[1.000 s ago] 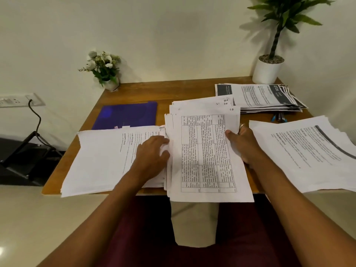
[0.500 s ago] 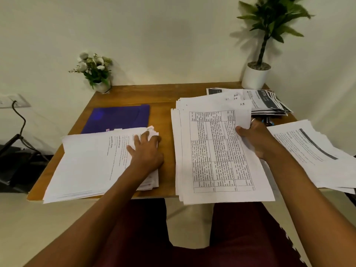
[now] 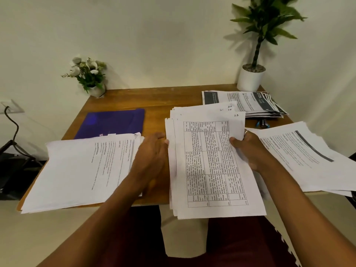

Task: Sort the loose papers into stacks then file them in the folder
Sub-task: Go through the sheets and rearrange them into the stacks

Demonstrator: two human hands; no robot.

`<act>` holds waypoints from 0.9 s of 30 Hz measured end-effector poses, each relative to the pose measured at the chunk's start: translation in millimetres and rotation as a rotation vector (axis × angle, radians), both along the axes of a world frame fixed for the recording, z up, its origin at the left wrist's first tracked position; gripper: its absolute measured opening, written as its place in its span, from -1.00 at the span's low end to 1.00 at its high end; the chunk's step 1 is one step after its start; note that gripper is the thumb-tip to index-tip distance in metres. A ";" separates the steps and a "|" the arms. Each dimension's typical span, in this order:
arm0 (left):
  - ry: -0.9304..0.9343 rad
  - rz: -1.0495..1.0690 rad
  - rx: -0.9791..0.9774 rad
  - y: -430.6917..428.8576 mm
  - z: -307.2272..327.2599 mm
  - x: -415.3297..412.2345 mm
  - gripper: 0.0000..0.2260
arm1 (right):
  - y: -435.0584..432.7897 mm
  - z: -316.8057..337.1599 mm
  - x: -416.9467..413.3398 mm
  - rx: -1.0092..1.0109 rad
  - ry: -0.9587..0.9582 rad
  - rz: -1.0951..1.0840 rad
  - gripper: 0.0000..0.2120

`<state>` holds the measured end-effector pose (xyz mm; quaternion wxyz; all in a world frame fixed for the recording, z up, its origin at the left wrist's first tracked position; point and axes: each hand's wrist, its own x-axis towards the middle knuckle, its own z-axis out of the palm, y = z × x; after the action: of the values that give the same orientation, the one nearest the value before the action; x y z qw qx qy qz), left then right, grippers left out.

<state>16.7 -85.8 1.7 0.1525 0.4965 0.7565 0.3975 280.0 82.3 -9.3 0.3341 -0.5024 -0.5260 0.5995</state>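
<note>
1. While the right hand point(image 3: 248, 149) is gripping the middle stack point(image 3: 210, 166) by its right edge, thumb on top and fingers curling underneath, the left hand point(image 3: 152, 153) is pressing fairly straight fingers against the stack's left edge. That hand is blurring, so finer detail is unclear.
2. The sheets are fanning out at the far end, so the two hands are probably squaring them.
3. The stack is hanging over the near edge of the table point(image 3: 154, 99), which is likely giving the fingers room beneath.
4. The left stack point(image 3: 81, 170) is lying just beside the left hand and covering the near edge of the blue folder point(image 3: 113, 122). The right stack point(image 3: 308, 157) is lying beside the right wrist, and the far stack point(image 3: 242, 102) is sitting at the back right.
5. The folder is lying flat behind the left stack, so filing is seemingly not yet starting.
6. The wooden table is standing against a pale wall, with flowers point(image 3: 88, 74) at back left and a plant point(image 3: 258, 35) in a white pot point(image 3: 250, 78) at back right.
7. A socket point(image 3: 9, 106) with a black cable point(image 3: 13, 128) is showing on the left.
</note>
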 end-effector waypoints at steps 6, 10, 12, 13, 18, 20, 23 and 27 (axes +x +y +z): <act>-0.275 -0.053 0.040 32.7 -9.0 45.6 -0.53 | 10.9 -2.7 1.3 0.062 -0.063 -0.038 -0.80; -0.203 0.037 0.074 37.0 -28.3 51.1 -0.56 | 11.6 -1.6 -0.2 0.210 -0.122 -0.117 -0.63; -0.188 0.081 0.106 38.3 -35.7 51.0 -0.55 | 9.6 -11.6 -0.2 0.252 -0.102 -0.171 -0.59; -0.184 0.089 0.106 38.4 -38.4 50.5 -0.55 | 7.1 -18.6 0.2 0.263 -0.100 -0.191 -0.62; -0.140 0.111 0.097 42.7 -46.0 48.4 -0.53 | 5.4 -39.1 4.7 0.276 -0.041 -0.239 -0.73; -0.135 0.111 0.100 42.9 -47.4 48.4 -0.53 | 6.8 -39.4 4.5 0.273 -0.028 -0.243 -0.72; -0.127 0.113 0.089 43.6 -49.0 47.4 -0.53 | 7.2 -40.0 3.7 0.293 -0.075 -0.245 -0.77; -0.121 0.104 0.105 43.4 -49.0 47.0 -0.54 | 7.7 -40.5 3.0 0.302 -0.128 -0.249 -0.84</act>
<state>63.7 -42.4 -47.3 0.1510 0.4390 0.7487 0.4732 283.0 90.0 -49.8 0.4433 -0.5447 -0.5639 0.4346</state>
